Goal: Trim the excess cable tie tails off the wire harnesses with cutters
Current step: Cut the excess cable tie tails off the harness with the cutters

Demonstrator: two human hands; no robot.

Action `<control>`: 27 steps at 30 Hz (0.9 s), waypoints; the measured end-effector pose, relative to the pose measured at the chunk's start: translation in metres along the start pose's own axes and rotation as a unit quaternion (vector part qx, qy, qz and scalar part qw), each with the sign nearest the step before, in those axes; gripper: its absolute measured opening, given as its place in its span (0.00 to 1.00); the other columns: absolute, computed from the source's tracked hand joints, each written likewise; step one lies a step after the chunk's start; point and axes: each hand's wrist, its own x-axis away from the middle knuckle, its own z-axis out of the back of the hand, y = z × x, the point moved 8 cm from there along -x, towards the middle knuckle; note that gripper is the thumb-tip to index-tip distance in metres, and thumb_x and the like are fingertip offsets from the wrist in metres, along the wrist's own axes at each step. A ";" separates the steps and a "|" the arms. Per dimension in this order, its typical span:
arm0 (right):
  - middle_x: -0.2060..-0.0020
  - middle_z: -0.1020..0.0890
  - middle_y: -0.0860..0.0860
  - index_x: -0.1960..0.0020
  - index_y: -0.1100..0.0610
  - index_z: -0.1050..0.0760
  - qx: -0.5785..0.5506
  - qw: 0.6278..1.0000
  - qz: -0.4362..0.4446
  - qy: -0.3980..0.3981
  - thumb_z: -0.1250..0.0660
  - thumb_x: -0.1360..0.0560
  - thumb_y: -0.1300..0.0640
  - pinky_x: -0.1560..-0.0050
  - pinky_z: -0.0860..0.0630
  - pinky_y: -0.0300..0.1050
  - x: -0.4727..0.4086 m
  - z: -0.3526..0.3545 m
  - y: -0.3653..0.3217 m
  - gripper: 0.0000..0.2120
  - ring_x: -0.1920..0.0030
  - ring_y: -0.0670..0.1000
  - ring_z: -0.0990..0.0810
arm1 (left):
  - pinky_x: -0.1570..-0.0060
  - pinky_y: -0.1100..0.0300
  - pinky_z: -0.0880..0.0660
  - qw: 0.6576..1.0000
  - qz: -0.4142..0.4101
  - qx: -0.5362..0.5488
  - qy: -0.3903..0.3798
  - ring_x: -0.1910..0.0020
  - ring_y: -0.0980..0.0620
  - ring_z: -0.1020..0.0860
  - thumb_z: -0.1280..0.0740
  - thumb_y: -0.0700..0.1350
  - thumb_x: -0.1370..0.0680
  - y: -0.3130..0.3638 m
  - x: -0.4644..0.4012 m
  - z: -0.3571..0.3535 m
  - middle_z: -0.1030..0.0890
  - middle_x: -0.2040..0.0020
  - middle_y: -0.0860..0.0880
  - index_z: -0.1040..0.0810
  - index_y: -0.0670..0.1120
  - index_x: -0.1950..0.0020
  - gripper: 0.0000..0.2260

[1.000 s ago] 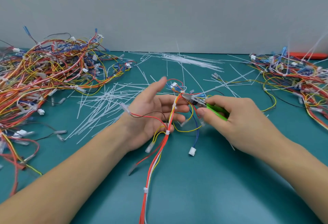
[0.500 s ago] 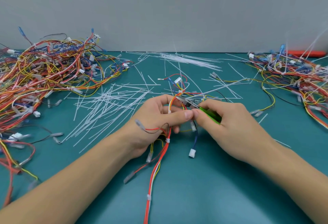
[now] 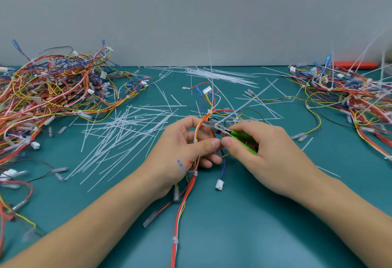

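My left hand grips a wire harness of red, yellow and white wires at the middle of the mat, its thumb pinching the bundle. My right hand holds green-handled cutters, whose metal jaws point left at the bundle just above my left thumb. A long white cable tie tail sticks straight up from the harness beyond the jaws. The harness trails toward me, with a trimmed tie on it.
A heap of harnesses covers the left of the green mat, another heap with upright tie tails fills the right. Several cut white tails lie scattered across the middle. A grey wall stands behind.
My left hand closed from an open palm onto the harness and lifted it. The cutters shifted slightly left onto the bundle. A tie tail now stands upright above the harness.
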 end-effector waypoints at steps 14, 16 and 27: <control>0.69 0.25 0.44 0.54 0.46 0.28 0.043 0.999 -0.020 -0.007 0.48 0.25 0.27 0.62 0.27 0.51 0.002 -0.007 -0.002 0.24 0.64 0.46 0.26 | 0.65 0.59 0.18 1.000 -0.010 -0.016 0.014 0.59 0.41 0.13 0.25 0.40 0.24 -0.001 0.003 -0.003 0.14 0.56 0.43 0.26 0.43 0.49 0.11; 0.69 0.26 0.44 0.55 0.46 0.28 0.050 0.999 -0.017 0.000 0.48 0.25 0.27 0.63 0.29 0.50 0.002 -0.007 -0.003 0.24 0.64 0.46 0.26 | 0.65 0.59 0.18 1.000 -0.009 -0.017 0.014 0.58 0.41 0.13 0.25 0.40 0.23 -0.001 0.004 -0.003 0.14 0.56 0.43 0.27 0.43 0.49 0.11; 0.54 0.21 0.42 0.45 0.44 0.24 0.056 0.998 0.004 0.003 0.48 0.23 0.29 0.49 0.24 0.50 0.001 -0.009 -0.002 0.24 0.52 0.46 0.24 | 0.68 0.59 0.19 1.000 0.000 -0.013 0.019 0.58 0.39 0.13 0.28 0.35 0.21 -0.004 0.002 -0.002 0.14 0.54 0.41 0.27 0.42 0.47 0.09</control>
